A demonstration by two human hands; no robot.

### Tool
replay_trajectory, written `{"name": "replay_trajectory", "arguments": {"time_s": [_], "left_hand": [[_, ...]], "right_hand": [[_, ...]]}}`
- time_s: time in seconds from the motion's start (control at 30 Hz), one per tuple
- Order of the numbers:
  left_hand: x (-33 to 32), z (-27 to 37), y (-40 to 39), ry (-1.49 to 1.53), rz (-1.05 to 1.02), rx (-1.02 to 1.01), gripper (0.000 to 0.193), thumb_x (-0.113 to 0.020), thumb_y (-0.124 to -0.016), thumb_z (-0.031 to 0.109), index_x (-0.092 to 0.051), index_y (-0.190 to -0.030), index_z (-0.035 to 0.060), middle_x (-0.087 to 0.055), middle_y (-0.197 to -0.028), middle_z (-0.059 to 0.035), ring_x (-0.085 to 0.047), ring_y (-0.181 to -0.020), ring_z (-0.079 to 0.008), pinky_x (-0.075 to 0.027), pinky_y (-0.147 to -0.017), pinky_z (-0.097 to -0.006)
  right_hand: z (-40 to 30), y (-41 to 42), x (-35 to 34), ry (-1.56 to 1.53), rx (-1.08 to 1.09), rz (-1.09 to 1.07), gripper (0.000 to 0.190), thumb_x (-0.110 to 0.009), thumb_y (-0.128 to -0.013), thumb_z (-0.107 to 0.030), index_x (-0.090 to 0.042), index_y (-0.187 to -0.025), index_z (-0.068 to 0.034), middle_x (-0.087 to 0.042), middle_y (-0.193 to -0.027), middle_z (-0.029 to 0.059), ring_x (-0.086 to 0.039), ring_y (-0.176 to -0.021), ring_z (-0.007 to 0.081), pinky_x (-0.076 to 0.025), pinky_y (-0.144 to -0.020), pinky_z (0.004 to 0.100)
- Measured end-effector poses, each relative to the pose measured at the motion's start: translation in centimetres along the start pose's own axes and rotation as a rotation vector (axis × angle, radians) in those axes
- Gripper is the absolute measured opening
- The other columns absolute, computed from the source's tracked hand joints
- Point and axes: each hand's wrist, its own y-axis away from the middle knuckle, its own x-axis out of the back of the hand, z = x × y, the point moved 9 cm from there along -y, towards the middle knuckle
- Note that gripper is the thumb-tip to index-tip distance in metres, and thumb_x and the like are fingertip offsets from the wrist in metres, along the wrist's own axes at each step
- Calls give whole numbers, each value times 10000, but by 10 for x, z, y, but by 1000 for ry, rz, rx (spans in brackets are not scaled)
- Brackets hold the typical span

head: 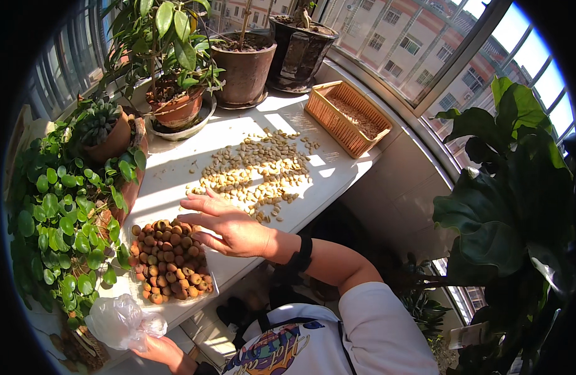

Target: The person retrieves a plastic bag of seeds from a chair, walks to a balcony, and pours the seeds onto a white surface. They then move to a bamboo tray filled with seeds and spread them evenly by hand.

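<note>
My left hand [162,355], at the lower left, grips a crumpled translucent plastic bag [116,321]. My right hand [234,230] hovers with its fingers apart and nothing in them, between a clear plastic tray [214,286] and a spread of pale seeds. Small round orange-brown fruits [168,258] are heaped in the tray, near the front edge of the white tabletop [168,173]. The pale seeds [255,168], which look like pumpkin seeds, lie loose across the middle of that surface; my right fingertips overlap their near edge in view. A dark band circles my right wrist.
A woven-look basket [346,119] of small brownish bits stands at the far right. Potted plants line the back, including a terracotta pot [177,105] and a dark glazed pot [299,56]. Round-leaved greenery [65,220] crowds the left; a large-leaved plant [499,220] fills the right.
</note>
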Motion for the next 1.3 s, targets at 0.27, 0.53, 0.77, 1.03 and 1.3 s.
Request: {"name": "replay_trajectory", "arguments": {"time_s": [0.27,0.53,0.77,1.03,1.3], "left_hand": [[-77,26,-2,-47,-95,-213,367,-588,-979,137,-542,-1290,-53,-594,-1249,-153,-607,-1062,-235,-502,-921,-356],[-166,54,-11,-149,-134,-321,357,-595,-974,144,-552,-1273,-48,-601,-1220,-149,-610,-1043,-233,-504,-910,-351],[-213,76,-9,-268,-145,-352,349,-602,-970,150,-561,-1257,-44,-608,-1196,-145,-613,-1026,-230,-505,-900,-347],[-231,89,-9,-361,-113,-383,339,-608,-965,157,-572,-1239,-39,-615,-1168,-140,-616,-1007,-228,-507,-890,-342],[-246,93,-5,-404,-126,-416,330,-615,-960,165,-582,-1221,-35,-622,-1139,-135,-619,-988,-225,-509,-879,-336]], "right_hand": [[110,94,302,916,-320,591,254,-613,-904,-45,-645,-1155,-38,-637,-1137,159,-619,-1057,355,-513,-903,412],[219,213,480,1574,-849,321,396,-574,-873,-35,-597,-1269,-39,-536,-1394,115,-485,-1317,304,-340,-1129,507],[274,246,555,1792,-854,187,297,-554,-894,-42,-601,-1185,-3,-583,-1320,126,-452,-1350,291,-302,-1183,457],[315,270,602,1908,-504,300,230,-495,-908,19,-623,-1098,-3,-592,-1210,142,-503,-1267,305,-426,-1061,373],[369,282,620,2315,-629,-269,293,-540,-878,-81,-668,-1141,-52,-570,-1269,121,-395,-1373,326,-350,-1139,432]]}}
